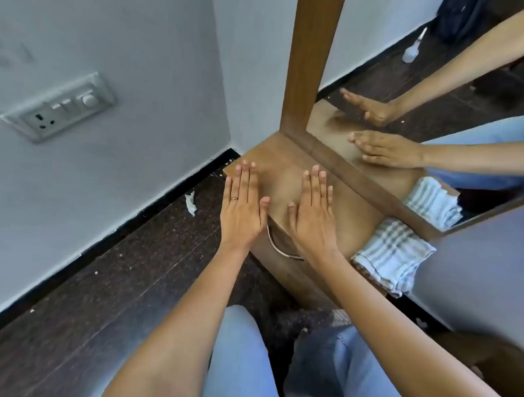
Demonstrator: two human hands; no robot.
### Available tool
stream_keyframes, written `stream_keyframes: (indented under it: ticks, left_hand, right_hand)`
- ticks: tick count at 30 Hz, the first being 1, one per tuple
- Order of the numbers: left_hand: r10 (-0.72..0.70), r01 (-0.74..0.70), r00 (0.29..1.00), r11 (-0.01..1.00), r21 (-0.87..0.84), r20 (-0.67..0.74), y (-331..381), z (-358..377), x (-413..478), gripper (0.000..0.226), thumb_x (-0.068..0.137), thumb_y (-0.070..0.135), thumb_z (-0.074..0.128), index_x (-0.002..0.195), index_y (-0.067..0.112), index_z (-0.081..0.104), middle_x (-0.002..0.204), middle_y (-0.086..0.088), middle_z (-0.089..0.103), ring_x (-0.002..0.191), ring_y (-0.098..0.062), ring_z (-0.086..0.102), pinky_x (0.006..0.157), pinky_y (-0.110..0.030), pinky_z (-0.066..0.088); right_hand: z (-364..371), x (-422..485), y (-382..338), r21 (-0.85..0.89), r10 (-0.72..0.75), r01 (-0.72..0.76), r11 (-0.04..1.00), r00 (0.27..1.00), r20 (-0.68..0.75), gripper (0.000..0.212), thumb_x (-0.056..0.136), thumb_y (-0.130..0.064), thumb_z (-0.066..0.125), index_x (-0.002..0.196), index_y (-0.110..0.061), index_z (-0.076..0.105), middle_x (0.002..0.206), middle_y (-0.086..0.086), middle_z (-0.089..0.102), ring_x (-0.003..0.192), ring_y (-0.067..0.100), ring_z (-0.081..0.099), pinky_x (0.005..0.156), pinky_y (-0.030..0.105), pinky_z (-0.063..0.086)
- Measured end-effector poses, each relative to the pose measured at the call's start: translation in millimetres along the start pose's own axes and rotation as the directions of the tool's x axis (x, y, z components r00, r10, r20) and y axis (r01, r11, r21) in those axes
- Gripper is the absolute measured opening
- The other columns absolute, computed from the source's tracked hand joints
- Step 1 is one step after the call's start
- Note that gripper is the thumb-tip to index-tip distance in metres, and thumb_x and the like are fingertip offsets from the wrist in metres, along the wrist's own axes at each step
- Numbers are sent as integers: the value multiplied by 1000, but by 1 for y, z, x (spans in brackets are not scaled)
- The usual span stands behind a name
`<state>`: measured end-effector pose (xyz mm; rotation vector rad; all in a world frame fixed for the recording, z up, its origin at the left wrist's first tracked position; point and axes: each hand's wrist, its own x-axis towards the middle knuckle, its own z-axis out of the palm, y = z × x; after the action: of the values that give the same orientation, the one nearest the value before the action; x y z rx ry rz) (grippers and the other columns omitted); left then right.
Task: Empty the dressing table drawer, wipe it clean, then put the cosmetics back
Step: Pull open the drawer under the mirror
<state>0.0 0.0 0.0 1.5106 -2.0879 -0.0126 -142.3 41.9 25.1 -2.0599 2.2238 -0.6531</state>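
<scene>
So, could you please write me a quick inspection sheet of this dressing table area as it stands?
Surface: wooden table top, bare where visible between the hands.
Job's things: drawer looks shut, curved metal handle showing; folded checked cloth on the top's right end; no cosmetics seen.
Clutter: white scrap on the floor by the skirting.
Grippers: left hand and right hand rest flat on the top, fingers straight.
Cables: nothing seen.
Surroundings: framed mirror behind; switch panel on the left wall.
</scene>
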Motion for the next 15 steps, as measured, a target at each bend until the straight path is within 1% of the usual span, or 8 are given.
stream_keyframes:
  ticks: [1,3,5,8,11,15]
  left_hand:
    - [-16,15,999,1000,-13,-34,1,2,-4,63,98,41,18,148,2,17,156,-16,18,146,-23,12,120,-39,9]
    - [-50,48,996,998,-32,-79,6,5,-12,63,98,40,20,148,3,16,156,-15,17,146,-22,11,119,-40,10]
    - [-88,82,991,995,-65,-100,11,8,-23,62,98,39,21,149,3,17,156,-15,17,146,-23,10,119,-40,11]
    - [-159,143,977,983,-116,-144,25,7,-50,63,99,40,20,148,1,19,156,-17,19,146,-24,13,119,-38,12]
    - [-265,240,956,952,-190,-123,40,9,-73,63,100,39,24,148,-1,17,156,-18,18,146,-23,14,119,-37,15]
    - [-374,349,926,901,-258,-53,55,18,-100,61,101,36,27,148,-2,18,154,-20,22,144,-27,21,114,-41,29]
  right_hand:
    - [2,-2,2,18,-2,2,1000,999,-34,63,96,-30,29,147,6,22,156,23,13,146,29,7,118,44,8]
    - [-1,-6,5,32,3,-1,999,999,-37,61,98,-28,33,148,6,21,157,22,9,147,30,4,118,42,4]
    - [-4,-8,7,72,-1,1,997,1000,6,59,100,-25,34,149,4,18,158,21,3,147,29,-3,118,39,0]
    - [-12,-18,12,102,-27,25,994,999,18,58,101,-25,32,150,3,16,159,19,-1,147,26,-7,118,36,-1]
    - [-20,-24,16,85,-41,38,996,999,36,56,101,-24,31,149,3,18,158,20,1,147,27,-5,120,38,2]
    - [-24,-29,21,98,-18,14,995,999,43,55,100,-22,31,148,3,20,158,19,4,148,26,-2,119,36,2]
